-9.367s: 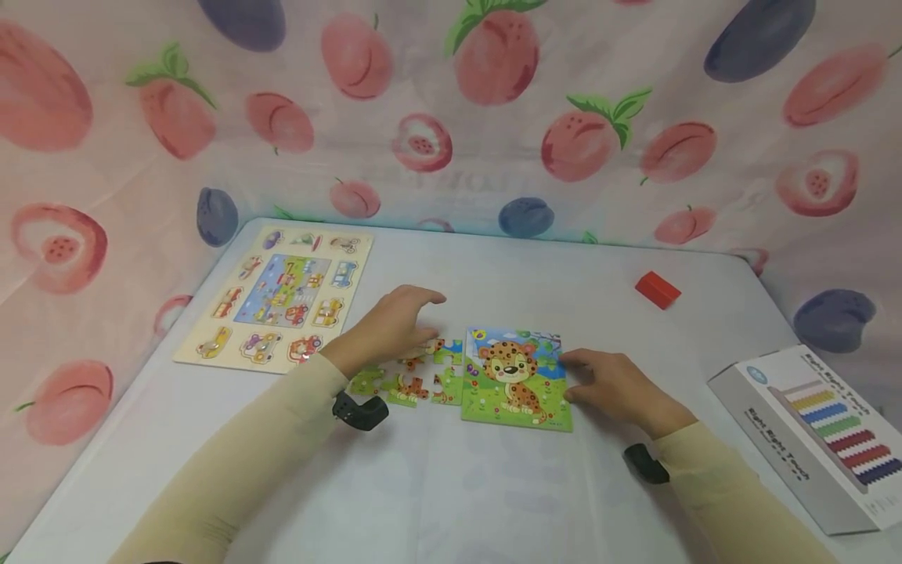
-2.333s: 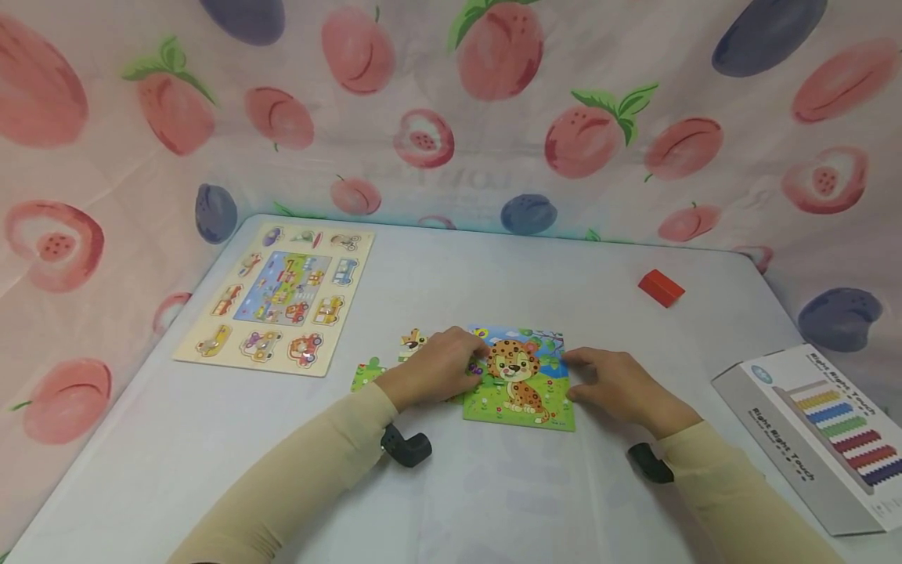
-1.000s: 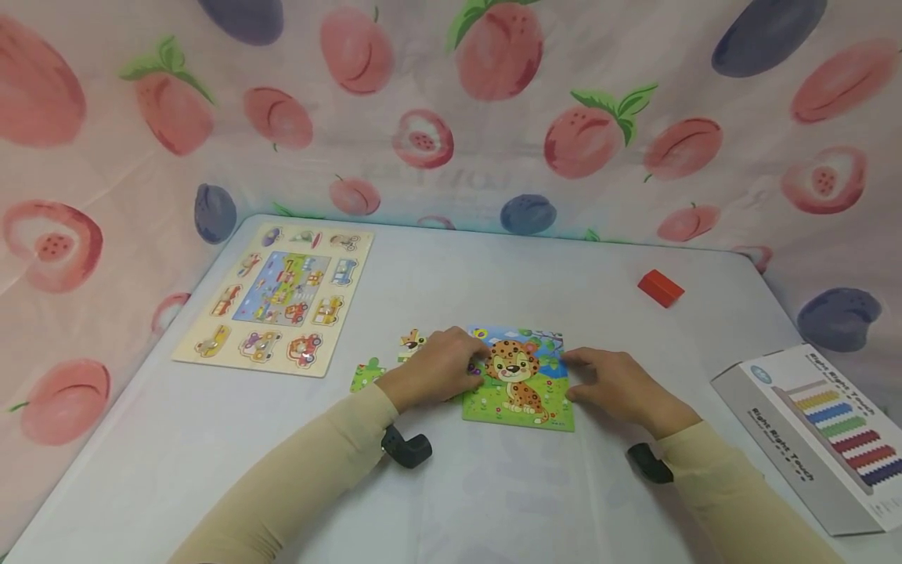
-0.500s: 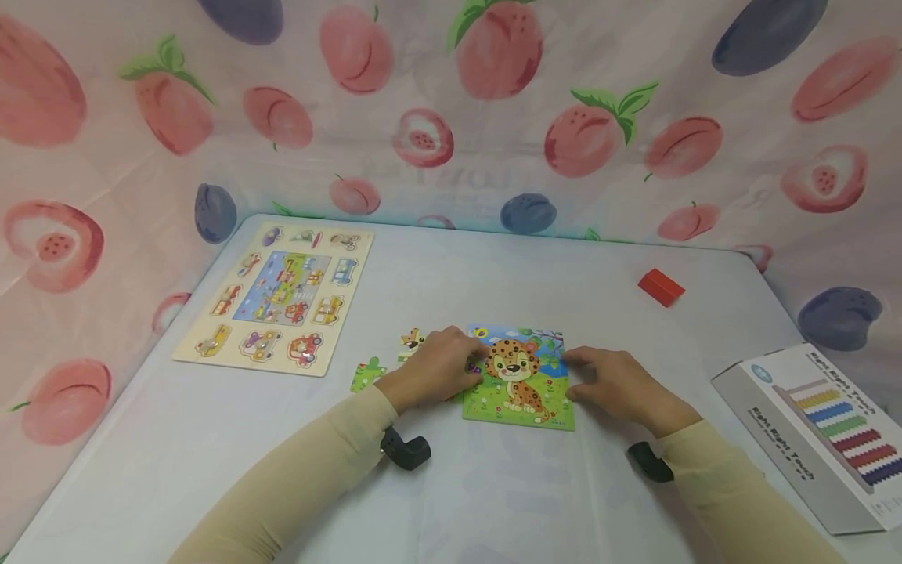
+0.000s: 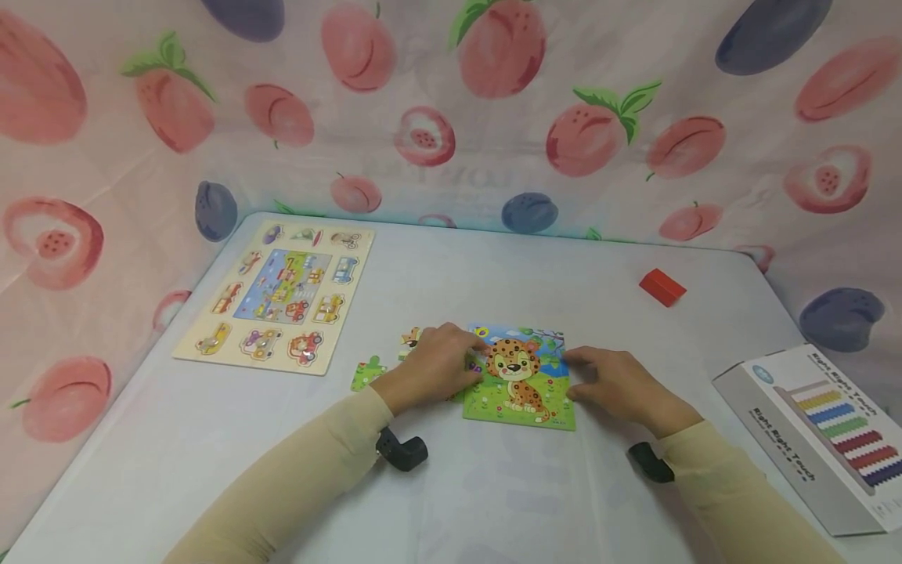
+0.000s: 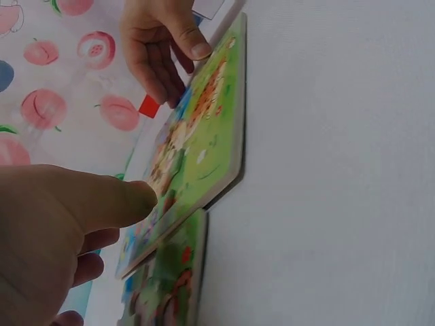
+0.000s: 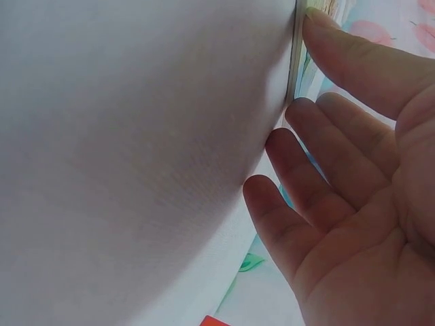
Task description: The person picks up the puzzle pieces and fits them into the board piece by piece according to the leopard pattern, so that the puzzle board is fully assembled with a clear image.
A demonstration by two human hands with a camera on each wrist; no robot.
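Observation:
A square leopard picture board (image 5: 517, 392) lies flat between my hands in the head view. At its left edge is my left hand (image 5: 438, 368), thumb extended and touching or just over the board, its other fingers bent and partly hidden. My right hand (image 5: 620, 388) rests by the right edge, thumb and fingers fairly straight, the tips at the rim. Loose jigsaw pieces (image 5: 368, 374) lie left of the board, several of them covered by my left hand. In the left wrist view, joined pieces (image 6: 173, 285) sit against or under the board's near edge; I cannot tell which.
A wooden vehicle puzzle board (image 5: 282, 290) lies at the back left. A red block (image 5: 662, 287) is at the back right. A white toy box (image 5: 817, 439) stands at the right edge. A fruit-print cloth (image 5: 479, 141) hangs behind the table.
Since the oldest frame, my left hand has moved right from over the loose pieces to the board's left edge. In the last second, both hands stay almost still.

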